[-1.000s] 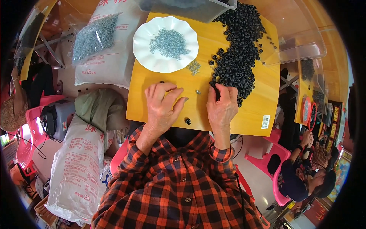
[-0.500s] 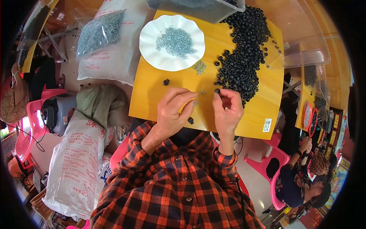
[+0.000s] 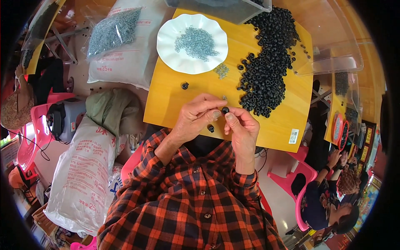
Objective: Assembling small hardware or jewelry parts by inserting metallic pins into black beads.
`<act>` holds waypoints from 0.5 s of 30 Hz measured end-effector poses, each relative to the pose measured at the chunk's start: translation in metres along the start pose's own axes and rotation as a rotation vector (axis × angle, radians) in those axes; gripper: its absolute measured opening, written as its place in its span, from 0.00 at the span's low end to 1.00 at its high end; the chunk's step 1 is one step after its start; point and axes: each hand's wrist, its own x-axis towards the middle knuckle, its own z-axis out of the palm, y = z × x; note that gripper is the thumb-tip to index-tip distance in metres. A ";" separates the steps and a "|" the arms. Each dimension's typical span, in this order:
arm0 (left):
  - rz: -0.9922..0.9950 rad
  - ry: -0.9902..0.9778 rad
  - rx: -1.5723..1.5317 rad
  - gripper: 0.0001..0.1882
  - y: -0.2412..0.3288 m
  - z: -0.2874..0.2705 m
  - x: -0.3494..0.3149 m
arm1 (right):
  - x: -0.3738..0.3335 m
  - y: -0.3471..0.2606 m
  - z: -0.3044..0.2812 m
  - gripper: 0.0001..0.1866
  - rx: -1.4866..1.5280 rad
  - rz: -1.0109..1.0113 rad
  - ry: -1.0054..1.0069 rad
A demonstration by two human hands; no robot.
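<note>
My right hand (image 3: 243,130) pinches a small round black piece (image 3: 225,110) between thumb and forefinger, just above the table's near part. Close against its left side, the thumb and forefinger of my left hand (image 3: 195,118) are drawn together; whatever they hold is too small to make out. A few tiny clear beads (image 3: 224,98) lie just beyond my fingertips. Farther off is a small heap of clear beads (image 3: 221,71), beside a white wavy-rimmed plate (image 3: 164,50) bearing a larger pale-blue pile (image 3: 196,43). Single black pieces lie left of my hands (image 3: 185,86) and near the front edge (image 3: 211,128).
A broad spread of black ring-shaped pieces (image 3: 264,83) covers the right of the yellow table (image 3: 166,104). A clear bin (image 3: 225,11) stands at the far edge. White sacks (image 3: 79,179) and a bead-filled bag (image 3: 114,33) are at left. Another person (image 3: 323,204) sits at right.
My right hand has moved left with the black piece, and my left hand has moved slightly right, so their fingertips now meet around it. The view has shifted a little.
</note>
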 end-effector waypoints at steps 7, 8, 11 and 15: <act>-0.020 -0.019 -0.026 0.12 0.001 -0.004 -0.005 | -0.005 0.004 0.006 0.06 0.045 0.031 -0.029; -0.044 -0.029 -0.053 0.12 0.002 -0.005 -0.006 | -0.006 0.005 0.007 0.06 0.045 0.028 -0.027; -0.095 -0.023 -0.129 0.11 0.002 -0.009 -0.008 | -0.010 0.007 0.008 0.05 -0.039 0.049 -0.030; -0.199 0.068 -0.231 0.10 0.003 -0.012 -0.010 | -0.016 0.004 0.004 0.05 -0.249 -0.038 0.023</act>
